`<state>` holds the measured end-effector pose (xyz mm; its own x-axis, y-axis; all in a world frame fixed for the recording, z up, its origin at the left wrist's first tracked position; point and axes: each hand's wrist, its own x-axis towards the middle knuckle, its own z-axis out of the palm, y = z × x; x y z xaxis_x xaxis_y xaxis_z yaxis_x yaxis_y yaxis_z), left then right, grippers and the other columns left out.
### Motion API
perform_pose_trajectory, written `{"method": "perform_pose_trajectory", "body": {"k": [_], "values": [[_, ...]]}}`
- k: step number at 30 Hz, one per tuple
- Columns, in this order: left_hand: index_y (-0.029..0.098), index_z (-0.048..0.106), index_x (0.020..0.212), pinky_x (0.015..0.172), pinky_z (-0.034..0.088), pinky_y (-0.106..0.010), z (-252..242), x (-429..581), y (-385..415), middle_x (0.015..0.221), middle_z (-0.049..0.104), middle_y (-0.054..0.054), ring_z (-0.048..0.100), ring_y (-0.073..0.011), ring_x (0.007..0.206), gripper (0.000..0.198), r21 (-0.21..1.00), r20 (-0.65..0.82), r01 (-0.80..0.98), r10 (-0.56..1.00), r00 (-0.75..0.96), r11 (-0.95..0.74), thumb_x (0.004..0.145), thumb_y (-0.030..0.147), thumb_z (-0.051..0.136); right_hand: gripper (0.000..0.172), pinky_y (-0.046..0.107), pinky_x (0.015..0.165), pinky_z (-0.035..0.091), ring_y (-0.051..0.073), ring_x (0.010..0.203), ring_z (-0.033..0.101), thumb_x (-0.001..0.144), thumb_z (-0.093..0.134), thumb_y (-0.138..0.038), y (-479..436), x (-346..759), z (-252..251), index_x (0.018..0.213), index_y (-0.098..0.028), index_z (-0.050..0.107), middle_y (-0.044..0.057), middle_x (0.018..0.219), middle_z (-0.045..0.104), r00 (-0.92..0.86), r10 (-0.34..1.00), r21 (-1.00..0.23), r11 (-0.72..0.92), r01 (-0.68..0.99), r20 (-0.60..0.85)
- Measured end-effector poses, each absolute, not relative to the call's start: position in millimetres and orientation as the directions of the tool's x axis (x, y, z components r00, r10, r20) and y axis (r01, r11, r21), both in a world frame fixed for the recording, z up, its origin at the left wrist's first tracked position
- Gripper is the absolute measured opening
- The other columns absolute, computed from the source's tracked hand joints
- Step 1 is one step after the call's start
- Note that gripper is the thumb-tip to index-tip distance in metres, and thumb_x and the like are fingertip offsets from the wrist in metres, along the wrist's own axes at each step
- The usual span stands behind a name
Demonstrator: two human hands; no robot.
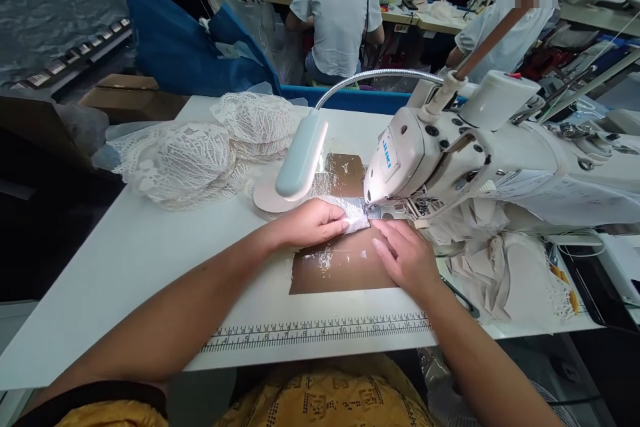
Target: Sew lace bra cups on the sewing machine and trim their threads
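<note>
The person sits at the near edge of the white table [140,260], facing a sewing machine [425,153] that stands to the right. A small lace piece [356,217] lies under the machine's head, at the needle, on a glossy brown sheet [340,267] set into the table top.

Left hand [313,221]: closed over the left end of the lace piece, fingers curled on top and pressing it down. Right hand [405,255]: flat and spread on the brown sheet just near of the needle, holding nothing. Its fingertips lie at the near edge of the piece; I cannot tell whether they touch it.

A gooseneck lamp [303,155] hangs over the work, just far of the left hand. On the far left of the table sits a lace pile [200,150], well apart from both hands. A heap of pale cloth [500,267] lies under the machine arm on the right. A printed ruler [320,331] runs along the near edge of the table. Other people sit at machines in the far rows.

Assessment of the piece: light, soft and limp, with an open weave. It is likely to snag, stretch or bunch if pulled by one corner. The sheet beneath looks slick, so it should slide readily. Best held flat under the fingers, at its edges on both sides of the needle and clear of the needle itself.
</note>
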<state>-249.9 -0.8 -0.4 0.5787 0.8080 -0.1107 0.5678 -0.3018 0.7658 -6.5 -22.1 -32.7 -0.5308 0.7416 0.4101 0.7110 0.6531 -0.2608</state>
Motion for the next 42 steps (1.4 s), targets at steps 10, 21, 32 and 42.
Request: {"method": "perform_pose_trajectory", "body": {"k": [10,21,32,42], "values": [[0.018,0.040,0.062,0.051,0.030,-0.022,-8.0,-257.0,5.9,0.061,0.040,0.003,0.036,-0.0096,0.055,0.039,0.926,-0.132,0.365,0.823,0.552,-0.096,0.091,0.042,0.044,0.038,0.030,0.061,0.042,0.020,0.072,0.060,0.092,0.053,-0.042,-23.3,-50.1,-18.9,0.114,-0.012,0.060,0.012,0.099,0.067,-0.645,0.702,0.007,0.675,0.738,0.302],[0.019,0.069,0.084,0.075,0.042,-0.027,1.6,-259.3,-3.5,0.084,0.063,-0.003,0.057,-0.0171,0.081,0.025,0.669,0.033,0.481,0.669,0.742,-0.566,0.090,0.034,0.050,0.023,0.039,0.091,0.045,0.022,0.105,0.059,0.092,0.040,-0.014,-42.2,-17.5,-17.3,0.094,-0.017,0.063,0.009,0.107,0.069,-0.697,0.652,-0.265,0.758,0.596,0.298],[0.014,0.068,0.098,0.077,0.049,-0.030,4.9,-242.1,-10.2,0.097,0.062,-0.010,0.060,-0.0209,0.088,0.024,0.486,0.054,0.540,0.640,0.766,-0.687,0.090,0.030,0.053,0.032,0.034,0.080,0.044,0.020,0.095,0.058,0.089,0.042,-0.010,-55.3,10.7,-21.5,0.115,-0.019,0.059,0.007,0.107,0.068,-0.655,0.729,-0.315,0.680,0.662,0.199],[0.014,0.065,0.113,0.080,0.048,-0.036,-20.1,-226.6,-19.8,0.124,0.061,-0.013,0.058,-0.0219,0.090,0.028,0.243,0.163,0.634,0.676,0.719,-0.734,0.095,0.023,0.045,0.042,0.030,0.067,0.030,0.019,0.080,0.046,0.075,0.047,0.002,-60.2,1.6,-32.1,0.106,-0.021,0.064,0.004,0.091,0.062,-0.641,0.752,-0.144,0.658,0.739,0.151]]}}
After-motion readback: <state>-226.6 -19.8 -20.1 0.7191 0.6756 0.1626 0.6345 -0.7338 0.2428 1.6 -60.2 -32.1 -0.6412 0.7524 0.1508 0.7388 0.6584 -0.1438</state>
